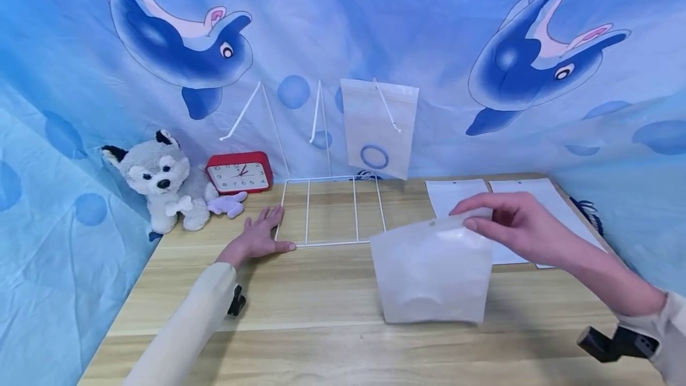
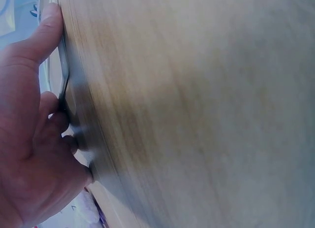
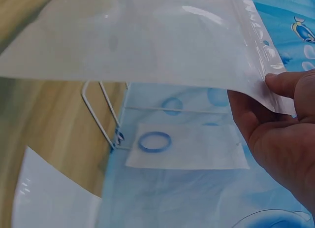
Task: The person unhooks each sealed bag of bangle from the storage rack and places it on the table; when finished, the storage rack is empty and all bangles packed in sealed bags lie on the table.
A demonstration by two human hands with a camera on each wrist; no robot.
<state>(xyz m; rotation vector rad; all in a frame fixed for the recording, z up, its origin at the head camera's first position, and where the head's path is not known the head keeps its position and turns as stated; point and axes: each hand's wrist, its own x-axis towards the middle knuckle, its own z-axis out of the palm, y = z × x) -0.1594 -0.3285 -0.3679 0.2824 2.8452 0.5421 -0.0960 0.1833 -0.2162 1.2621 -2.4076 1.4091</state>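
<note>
My right hand [image 1: 511,228] pinches a translucent white zip bag [image 1: 434,273] by its upper right corner and holds it up over the table, in front of the rack. In the right wrist view, thumb and fingers [image 3: 283,85] grip it beside the zip strip. A white wire rack [image 1: 332,244] with three hooks stands behind. On its right hook hangs a similar bag [image 1: 377,124] with a blue ring [image 1: 374,157] in it. My left hand [image 1: 261,236] rests on the rack base's front left corner, fingers spread and thumb along the front wire.
Two flat white bags [image 1: 517,195] lie at the table's right back. At the back left sit a plush husky [image 1: 161,177], a red alarm clock [image 1: 240,171] and a small purple toy [image 1: 227,204]. A blue dolphin-print cloth [image 1: 343,16] hangs behind the wooden table [image 1: 321,308].
</note>
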